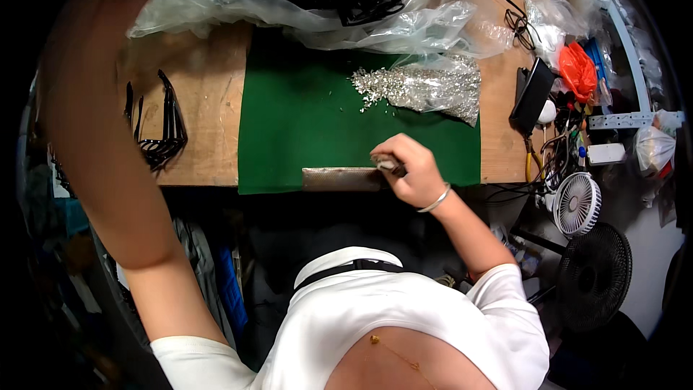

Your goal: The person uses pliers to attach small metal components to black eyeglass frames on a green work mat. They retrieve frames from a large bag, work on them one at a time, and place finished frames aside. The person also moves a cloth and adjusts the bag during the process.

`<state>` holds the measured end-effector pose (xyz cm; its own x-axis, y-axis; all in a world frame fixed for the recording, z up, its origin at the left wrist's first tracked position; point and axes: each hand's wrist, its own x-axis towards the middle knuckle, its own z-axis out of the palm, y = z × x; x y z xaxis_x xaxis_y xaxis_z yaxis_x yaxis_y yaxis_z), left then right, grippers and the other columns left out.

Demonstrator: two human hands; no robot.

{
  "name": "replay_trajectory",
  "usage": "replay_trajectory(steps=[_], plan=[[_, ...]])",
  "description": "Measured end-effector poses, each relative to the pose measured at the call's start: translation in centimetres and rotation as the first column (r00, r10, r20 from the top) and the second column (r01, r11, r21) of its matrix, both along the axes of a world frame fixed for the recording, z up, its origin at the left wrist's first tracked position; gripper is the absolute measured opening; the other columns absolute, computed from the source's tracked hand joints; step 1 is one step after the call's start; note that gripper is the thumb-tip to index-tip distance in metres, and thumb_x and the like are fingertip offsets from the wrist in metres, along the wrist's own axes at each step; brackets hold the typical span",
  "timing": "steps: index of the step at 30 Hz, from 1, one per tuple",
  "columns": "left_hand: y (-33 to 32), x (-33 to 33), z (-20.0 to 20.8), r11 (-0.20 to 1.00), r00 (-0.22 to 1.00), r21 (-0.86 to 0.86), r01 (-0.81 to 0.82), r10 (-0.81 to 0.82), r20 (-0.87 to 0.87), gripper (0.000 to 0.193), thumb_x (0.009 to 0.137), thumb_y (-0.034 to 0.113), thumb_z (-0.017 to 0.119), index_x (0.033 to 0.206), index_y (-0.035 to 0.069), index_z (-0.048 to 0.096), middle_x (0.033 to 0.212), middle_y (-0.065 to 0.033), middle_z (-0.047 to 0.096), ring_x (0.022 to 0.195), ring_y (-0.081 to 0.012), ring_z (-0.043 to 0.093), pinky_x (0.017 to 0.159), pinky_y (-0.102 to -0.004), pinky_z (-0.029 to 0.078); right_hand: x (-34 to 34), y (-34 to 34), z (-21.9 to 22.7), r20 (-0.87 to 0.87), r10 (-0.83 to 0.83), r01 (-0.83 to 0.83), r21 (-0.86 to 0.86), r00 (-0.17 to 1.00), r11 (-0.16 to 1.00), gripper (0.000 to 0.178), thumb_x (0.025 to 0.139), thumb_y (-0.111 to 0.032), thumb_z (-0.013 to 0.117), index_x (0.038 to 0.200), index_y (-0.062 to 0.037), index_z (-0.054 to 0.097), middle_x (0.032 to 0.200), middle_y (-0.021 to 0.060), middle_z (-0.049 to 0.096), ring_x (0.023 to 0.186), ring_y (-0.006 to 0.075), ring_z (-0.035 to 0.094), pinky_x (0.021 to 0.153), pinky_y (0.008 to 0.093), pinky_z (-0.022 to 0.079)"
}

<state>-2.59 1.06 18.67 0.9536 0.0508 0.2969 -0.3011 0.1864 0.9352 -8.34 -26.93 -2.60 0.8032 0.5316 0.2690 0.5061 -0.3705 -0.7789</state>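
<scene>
Grey metal bar (343,178) just left of right hand (408,173) grip

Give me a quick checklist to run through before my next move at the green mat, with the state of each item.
1. Right hand pinching a small piece at the mat's near edge: ok.
2. Left hand in view: not ok, only the arm reaching up and out of frame.
3. Metal strip lying flat along the green mat: ok.
4. Pile of small silver parts on the mat, a few scattered: ok.
5. What the small piece is: cannot tell.
</scene>
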Motion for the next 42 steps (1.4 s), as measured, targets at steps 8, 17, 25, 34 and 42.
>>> replay_trajectory(steps=[8,17,25,34,42], plan=[[-0.5,-12.7,-10.9,0.938,0.960,-0.270,-0.218,0.156,-0.233,0.037,0.089,0.021,0.049,0.114,0.001,0.032,0.095,-0.0143,0.061,0.046,-0.0106,0.050,0.061,-0.0264,0.049,3.9,3.9,0.4,0.165,0.092,0.049,-0.693,0.982,0.719,0.045,0.068,-0.005,0.059,0.111,-0.0014,0.047,0.110,0.0135,0.049,0.079,0.0313,0.058,0.071,0.0401,0.047],[-6.4,-14.9,-16.1,0.977,0.892,-0.014,-0.213,0.189,-0.410,0.078,0.071,-0.007,0.060,0.132,0.002,0.013,0.104,-0.0165,0.055,0.070,-0.0072,0.055,0.065,-0.0187,0.047,5.4,2.6,3.9,-0.054,-0.161,0.099,-0.591,0.985,0.801,0.014,0.074,-0.013,0.057,0.082,-0.0010,0.054,0.078,0.0188,0.056,0.076,0.0357,0.056,0.068,0.0417,0.045],[-7.5,-15.0,-16.0,0.961,0.926,-0.100,-0.258,0.217,-0.309,0.098,0.062,0.001,0.069,0.135,0.002,0.004,0.102,-0.0180,0.053,0.062,-0.0108,0.055,0.066,-0.0269,0.049,6.5,3.0,-0.4,-0.108,-0.135,0.056,-0.540,0.985,0.840,0.011,0.068,-0.007,0.056,0.075,0.0006,0.053,0.077,0.0197,0.055,0.076,0.0366,0.054,0.069,0.0436,0.044],[-8.0,-14.1,-16.8,0.960,0.921,0.108,-0.259,0.279,-0.273,0.083,0.068,-0.012,0.062,0.132,0.003,0.011,0.112,-0.0202,0.051,0.076,-0.0123,0.058,0.074,-0.0250,0.049,5.4,3.8,-0.6,0.039,-0.075,0.083,-0.613,0.996,0.786,0.011,0.071,-0.008,0.058,0.077,0.0002,0.054,0.078,0.0167,0.056,0.077,0.0345,0.055,0.070,0.0425,0.044],[-8.6,-13.4,-17.9,0.969,0.934,0.051,-0.243,0.248,-0.256,0.087,0.069,-0.013,0.062,0.135,0.003,0.007,0.115,-0.0213,0.049,0.077,-0.0110,0.058,0.075,-0.0232,0.049,5.4,2.7,0.2,-0.099,-0.168,0.085,-0.561,0.981,0.824,0.015,0.074,-0.012,0.060,0.077,0.0011,0.054,0.079,0.0190,0.055,0.076,0.0363,0.054,0.067,0.0426,0.043]])
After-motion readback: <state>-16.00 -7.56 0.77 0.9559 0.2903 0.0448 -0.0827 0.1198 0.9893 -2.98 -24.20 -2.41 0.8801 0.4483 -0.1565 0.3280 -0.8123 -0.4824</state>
